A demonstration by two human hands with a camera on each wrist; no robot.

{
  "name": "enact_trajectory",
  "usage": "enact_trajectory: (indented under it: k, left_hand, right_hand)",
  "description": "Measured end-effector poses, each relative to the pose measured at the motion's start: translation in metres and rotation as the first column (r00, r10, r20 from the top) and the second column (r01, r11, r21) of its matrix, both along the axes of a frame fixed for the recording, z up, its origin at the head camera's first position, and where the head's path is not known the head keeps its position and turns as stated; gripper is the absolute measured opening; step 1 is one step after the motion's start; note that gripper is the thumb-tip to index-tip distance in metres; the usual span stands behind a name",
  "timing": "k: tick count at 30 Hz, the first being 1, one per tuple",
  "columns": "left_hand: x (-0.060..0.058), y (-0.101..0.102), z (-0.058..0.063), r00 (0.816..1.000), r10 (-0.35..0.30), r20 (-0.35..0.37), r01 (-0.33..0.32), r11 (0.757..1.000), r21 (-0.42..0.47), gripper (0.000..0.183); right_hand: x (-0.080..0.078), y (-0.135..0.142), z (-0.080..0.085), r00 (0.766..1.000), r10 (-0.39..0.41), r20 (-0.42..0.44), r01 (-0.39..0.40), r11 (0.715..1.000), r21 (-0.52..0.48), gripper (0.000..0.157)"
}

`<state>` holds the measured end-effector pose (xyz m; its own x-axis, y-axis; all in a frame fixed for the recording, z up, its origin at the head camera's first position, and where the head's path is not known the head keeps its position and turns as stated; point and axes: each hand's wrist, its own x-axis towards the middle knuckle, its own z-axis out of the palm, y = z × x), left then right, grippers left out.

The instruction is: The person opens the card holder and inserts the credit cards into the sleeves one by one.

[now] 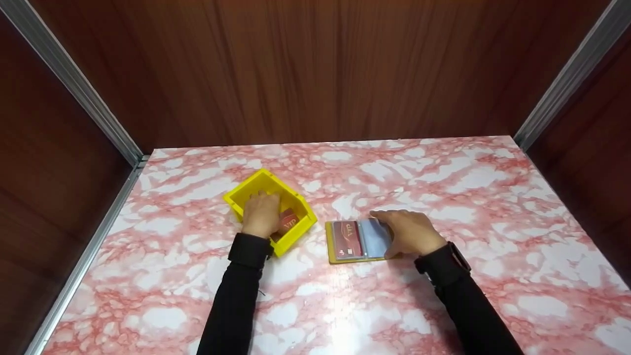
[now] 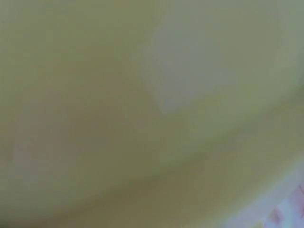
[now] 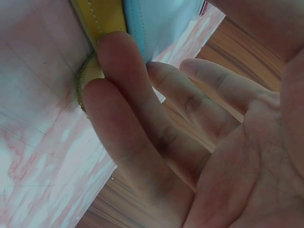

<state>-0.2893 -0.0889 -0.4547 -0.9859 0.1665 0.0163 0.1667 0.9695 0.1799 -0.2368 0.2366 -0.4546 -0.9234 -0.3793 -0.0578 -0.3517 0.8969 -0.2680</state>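
My left hand (image 1: 262, 215) reaches down into a yellow bin (image 1: 305, 223), its fingertips hidden. Beside it in the bin lies a dark red card (image 1: 290, 220) marked VIP. The left wrist view is a blur of yellow bin wall (image 2: 199, 190) with a pale patch. On the table, an open card holder (image 1: 331, 246) with a yellow cover shows a red VIP card (image 1: 349, 240) in its left clear sleeve and a bluish clear sleeve (image 1: 375, 239) on the right. My right hand (image 1: 411, 231) spans the holder's right end, fingers loosely extended, fingertips right at the yellow cover (image 3: 97, 19).
The tabletop (image 1: 340, 315) has a pink and white marbled pattern. A dark wood-grain panel (image 1: 315, 74) rises behind it, with similar panels at both sides and metal rails (image 1: 93, 84) at the corners.
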Motion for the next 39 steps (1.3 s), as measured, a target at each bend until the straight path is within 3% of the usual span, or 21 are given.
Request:
enact_trajectory:
  k: [2,10,17,21,27,30,34,37,39]
  left_hand:
    - [-0.001,0.000,0.000,1.000,0.000,0.004,-0.001,1.000,0.029,0.031]
    - [-0.001,-0.002,0.006,0.989,-0.031,0.142,0.016,0.994,0.108,0.024]
    - [-0.004,-0.003,0.013,0.985,-0.146,0.089,0.122,0.965,0.234,0.026]
    - [-0.005,-0.002,0.015,0.984,-0.161,0.074,0.130,0.938,0.321,0.025]
    - [-0.007,-0.002,0.017,0.987,-0.144,0.069,0.105,0.911,0.400,0.025]
    - [-0.008,-0.002,0.019,0.990,-0.122,0.066,0.078,0.880,0.469,0.028]
    - [-0.010,0.000,0.021,0.998,-0.057,-0.040,0.070,0.835,0.545,0.031]
    - [-0.011,0.002,0.023,0.990,0.004,-0.138,0.078,0.808,0.584,0.035]
    - [-0.011,0.003,0.023,0.986,0.036,-0.165,0.074,0.789,0.610,0.037]
  right_hand:
    - [0.000,0.000,0.000,1.000,0.000,0.000,0.000,1.000,-0.004,0.095]
    - [0.000,0.001,0.001,1.000,0.010,-0.001,-0.010,1.000,-0.011,0.093]
    - [-0.001,0.001,0.001,1.000,0.014,-0.004,-0.014,1.000,-0.006,0.092]
    - [-0.001,0.001,0.000,1.000,0.012,0.000,-0.012,1.000,-0.004,0.091]
    - [-0.002,0.001,-0.002,1.000,-0.001,0.016,0.001,1.000,0.001,0.091]
    - [-0.002,0.001,-0.001,1.000,-0.003,0.023,0.003,1.000,-0.002,0.091]
    - [-0.001,0.001,-0.001,0.999,-0.003,0.031,0.003,1.000,-0.003,0.091]
    - [-0.001,0.000,0.000,0.999,-0.003,0.034,0.003,1.000,0.001,0.091]
    - [0.000,0.000,0.000,0.999,-0.002,0.034,0.002,1.000,0.004,0.090]
